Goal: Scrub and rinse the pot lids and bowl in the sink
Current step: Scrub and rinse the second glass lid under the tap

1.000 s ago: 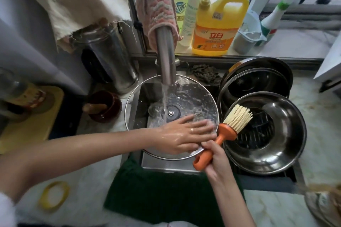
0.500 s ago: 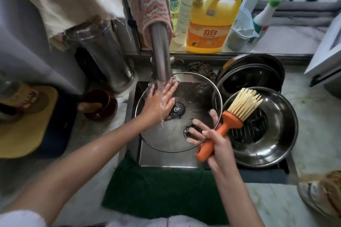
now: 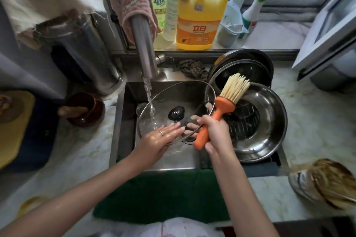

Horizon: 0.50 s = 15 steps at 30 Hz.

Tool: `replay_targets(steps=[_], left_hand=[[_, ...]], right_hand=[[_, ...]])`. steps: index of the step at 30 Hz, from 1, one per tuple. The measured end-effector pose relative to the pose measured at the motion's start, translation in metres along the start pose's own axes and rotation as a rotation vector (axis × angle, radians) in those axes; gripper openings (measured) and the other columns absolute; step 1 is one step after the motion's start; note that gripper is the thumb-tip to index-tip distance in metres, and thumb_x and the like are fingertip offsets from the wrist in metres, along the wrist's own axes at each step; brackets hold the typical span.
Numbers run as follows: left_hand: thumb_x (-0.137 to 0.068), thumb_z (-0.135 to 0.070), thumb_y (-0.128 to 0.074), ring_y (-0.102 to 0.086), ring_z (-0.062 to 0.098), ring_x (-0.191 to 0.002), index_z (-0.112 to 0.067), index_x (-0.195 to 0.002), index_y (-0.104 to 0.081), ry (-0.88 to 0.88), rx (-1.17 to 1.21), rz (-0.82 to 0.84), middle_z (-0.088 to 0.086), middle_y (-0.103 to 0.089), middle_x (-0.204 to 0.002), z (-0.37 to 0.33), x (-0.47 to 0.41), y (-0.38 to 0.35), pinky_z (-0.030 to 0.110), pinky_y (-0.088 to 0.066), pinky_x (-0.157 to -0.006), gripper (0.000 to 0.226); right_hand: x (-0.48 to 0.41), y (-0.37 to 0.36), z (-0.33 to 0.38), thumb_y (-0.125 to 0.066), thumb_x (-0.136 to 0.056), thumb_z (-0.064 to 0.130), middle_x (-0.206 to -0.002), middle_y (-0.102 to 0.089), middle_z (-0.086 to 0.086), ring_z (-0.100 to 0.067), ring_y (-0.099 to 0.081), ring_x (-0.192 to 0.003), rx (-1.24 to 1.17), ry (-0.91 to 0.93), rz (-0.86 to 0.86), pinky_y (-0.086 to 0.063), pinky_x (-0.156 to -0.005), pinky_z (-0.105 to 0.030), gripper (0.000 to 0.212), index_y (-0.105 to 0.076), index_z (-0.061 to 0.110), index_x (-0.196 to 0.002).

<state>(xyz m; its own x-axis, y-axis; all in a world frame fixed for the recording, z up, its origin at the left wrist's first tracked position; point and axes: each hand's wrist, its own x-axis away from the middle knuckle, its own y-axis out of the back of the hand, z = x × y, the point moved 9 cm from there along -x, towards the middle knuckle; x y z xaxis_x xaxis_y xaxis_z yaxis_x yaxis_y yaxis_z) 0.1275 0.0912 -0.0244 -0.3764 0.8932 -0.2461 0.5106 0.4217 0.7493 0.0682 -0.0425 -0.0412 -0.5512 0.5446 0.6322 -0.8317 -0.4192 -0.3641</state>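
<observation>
Head view: over the sink (image 3: 127, 113), a glass pot lid (image 3: 185, 98) tilts under water (image 3: 150, 102) running from the tap (image 3: 143, 48). The left hand (image 3: 159, 140) lies flat, fingers (image 3: 174, 127) straight, on the wet glass; the right hand (image 3: 214, 131) grips the orange brush (image 3: 224, 105), bristles up, spare fingers steadying the rim. A thorough rinse probably means turning the lid so the stream reaches every edge.

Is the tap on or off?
On. A stream of water runs from the tap onto the lid, beside the left hand.

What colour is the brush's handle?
Orange, on the brush in the right hand; head view.
</observation>
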Motion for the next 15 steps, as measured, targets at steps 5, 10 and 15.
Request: replay_targets(steps=[5,10,15], left_hand=[[-0.088,0.001,-0.051,-0.06,0.02,-0.117,-0.007,-0.127,-0.057,-0.158,-0.065,-0.159,0.009,-0.062,-0.127,-0.011,-0.006,0.021,0.037,-0.051,-0.096,0.04],[-0.088,-0.013,-0.061,-0.069,0.004,-0.085,-0.014,-0.121,-0.062,0.151,0.241,-0.318,-0.002,-0.069,-0.112,0.019,-0.023,0.049,0.02,-0.055,-0.074,0.033],[-0.094,-0.003,-0.052,-0.071,0.021,-0.091,-0.013,-0.107,-0.064,0.761,0.919,-0.533,0.006,-0.073,-0.1,0.077,-0.012,0.058,0.035,-0.06,-0.072,0.02]], right_hand=[[0.009,0.002,0.006,-0.054,-0.089,-0.001,-0.098,-0.065,-0.023,-0.038,-0.065,-0.083,0.027,0.01,0.086,-0.055,-0.072,-0.045,0.039,-0.052,0.02,-0.121],[0.001,0.014,0.016,-0.052,-0.096,0.014,-0.115,-0.067,-0.014,-0.028,-0.064,-0.106,0.226,0.042,0.157,-0.054,-0.087,-0.044,0.025,-0.06,0.019,-0.118],[-0.023,0.043,-0.013,-0.057,-0.094,0.016,-0.12,-0.063,-0.008,-0.02,-0.062,-0.103,0.46,0.029,0.095,-0.046,-0.08,-0.026,0.026,-0.058,0.026,-0.117]])
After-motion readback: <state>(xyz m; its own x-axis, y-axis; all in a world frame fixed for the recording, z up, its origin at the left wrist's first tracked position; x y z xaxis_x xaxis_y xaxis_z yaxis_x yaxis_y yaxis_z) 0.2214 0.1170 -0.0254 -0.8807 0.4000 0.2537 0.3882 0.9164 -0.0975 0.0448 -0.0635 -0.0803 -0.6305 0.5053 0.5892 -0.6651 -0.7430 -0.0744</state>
